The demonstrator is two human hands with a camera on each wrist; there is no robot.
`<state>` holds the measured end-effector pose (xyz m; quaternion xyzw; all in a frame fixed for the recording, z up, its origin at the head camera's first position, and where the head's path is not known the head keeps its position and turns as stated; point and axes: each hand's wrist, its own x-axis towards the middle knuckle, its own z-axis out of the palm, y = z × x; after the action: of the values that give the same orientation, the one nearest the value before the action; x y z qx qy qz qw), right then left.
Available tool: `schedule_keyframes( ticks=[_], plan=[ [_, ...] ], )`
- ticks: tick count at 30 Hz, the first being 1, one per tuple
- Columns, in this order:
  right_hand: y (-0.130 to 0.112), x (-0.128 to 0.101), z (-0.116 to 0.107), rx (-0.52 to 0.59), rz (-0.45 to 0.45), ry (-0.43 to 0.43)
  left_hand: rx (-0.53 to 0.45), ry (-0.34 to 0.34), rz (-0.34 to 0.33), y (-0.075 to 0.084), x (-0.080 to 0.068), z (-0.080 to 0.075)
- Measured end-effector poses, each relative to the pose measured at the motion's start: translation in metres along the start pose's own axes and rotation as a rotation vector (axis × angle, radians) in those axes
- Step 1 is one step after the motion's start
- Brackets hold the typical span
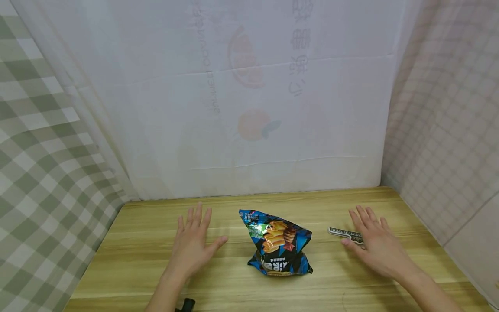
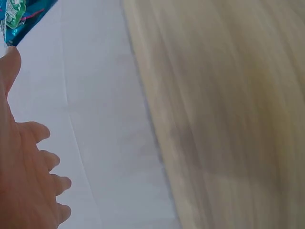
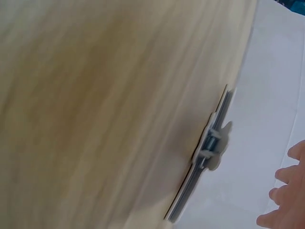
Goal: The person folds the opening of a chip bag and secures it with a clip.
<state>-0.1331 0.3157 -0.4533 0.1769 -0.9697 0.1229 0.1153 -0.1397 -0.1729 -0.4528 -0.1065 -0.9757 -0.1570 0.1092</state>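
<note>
A blue and black snack bag (image 1: 278, 242) with pictures of food stands between the two hands on the wooden table, slightly tilted. To its left, my left hand (image 1: 193, 242) is held with fingers spread and grips nothing; the left wrist view shows this hand (image 2: 24, 162) and a corner of the bag (image 2: 28, 14) beyond its thumb. A silvery metal bag clip (image 1: 345, 234) lies right of the bag, partly covered by my right hand (image 1: 378, 251). That hand's fingers are extended around nothing. The right wrist view shows the clip (image 3: 209, 148) with its spring, apart from the fingertips (image 3: 281, 191).
A small black object (image 1: 188, 305) shows at the front edge of the view near the left forearm. White cloth (image 1: 253, 173) hangs behind the wood-grain table (image 1: 128, 260). Checked cloth (image 1: 46, 173) borders the left side, and a grid-patterned cloth (image 1: 448, 130) the right.
</note>
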Motion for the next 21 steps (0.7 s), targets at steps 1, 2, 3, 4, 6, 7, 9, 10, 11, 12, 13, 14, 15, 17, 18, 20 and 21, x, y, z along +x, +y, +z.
schedule_keyframes(
  ticks=[1, 2, 3, 4, 6, 7, 9, 10, 11, 12, 13, 14, 15, 17, 18, 20, 21],
  plan=[
    [-0.001, 0.001, 0.000, 0.000, 0.000, 0.001, -0.002, 0.007, 0.008, 0.002, 0.001, 0.000],
    [-0.003, 0.001, 0.000, 0.004, 0.001, -0.005, -0.004, 0.013, 0.014, 0.004, 0.001, 0.000],
    [-0.004, 0.001, 0.000, 0.007, 0.001, -0.007, -0.006, 0.018, 0.020, 0.006, 0.002, 0.001],
    [-0.006, 0.002, 0.000, 0.008, 0.000, -0.008, -0.012, 0.023, 0.025, 0.009, 0.003, 0.001],
    [-0.010, 0.003, 0.000, 0.011, -0.003, -0.005, -0.018, 0.030, 0.036, 0.013, 0.004, 0.001],
    [-0.012, 0.003, -0.001, 0.014, -0.004, -0.004, -0.018, 0.036, 0.043, 0.015, 0.005, 0.001],
    [-0.015, 0.005, -0.001, 0.017, -0.007, 0.000, -0.018, 0.048, 0.056, 0.020, 0.006, 0.001],
    [-0.017, 0.005, -0.001, 0.017, -0.008, 0.001, -0.019, 0.054, 0.063, 0.022, 0.006, 0.000],
    [-0.019, 0.006, -0.001, 0.022, -0.008, 0.002, -0.019, 0.061, 0.071, 0.024, 0.007, 0.000],
    [-0.021, 0.006, -0.001, 0.026, -0.006, 0.000, -0.022, 0.066, 0.077, 0.026, 0.007, 0.000],
    [-0.022, 0.007, 0.000, 0.031, -0.006, -0.001, -0.029, 0.068, 0.082, 0.028, 0.008, 0.000],
    [-0.024, 0.007, 0.000, 0.036, -0.005, -0.001, -0.033, 0.069, 0.086, 0.030, 0.008, 0.000],
    [-0.025, 0.008, 0.000, 0.043, -0.005, -0.001, -0.038, 0.071, 0.090, 0.031, 0.008, 0.000],
    [-0.028, 0.008, 0.000, 0.060, -0.006, 0.002, -0.043, 0.074, 0.101, 0.035, 0.010, 0.000],
    [-0.030, 0.009, 0.001, 0.068, -0.008, 0.002, -0.047, 0.076, 0.106, 0.037, 0.010, 0.000],
    [-0.034, 0.009, 0.001, 0.085, -0.013, 0.006, -0.051, 0.080, 0.119, 0.041, 0.011, 0.000],
    [-0.036, 0.010, 0.002, 0.093, -0.016, 0.007, -0.057, 0.083, 0.127, 0.043, 0.012, 0.000]
  ],
)
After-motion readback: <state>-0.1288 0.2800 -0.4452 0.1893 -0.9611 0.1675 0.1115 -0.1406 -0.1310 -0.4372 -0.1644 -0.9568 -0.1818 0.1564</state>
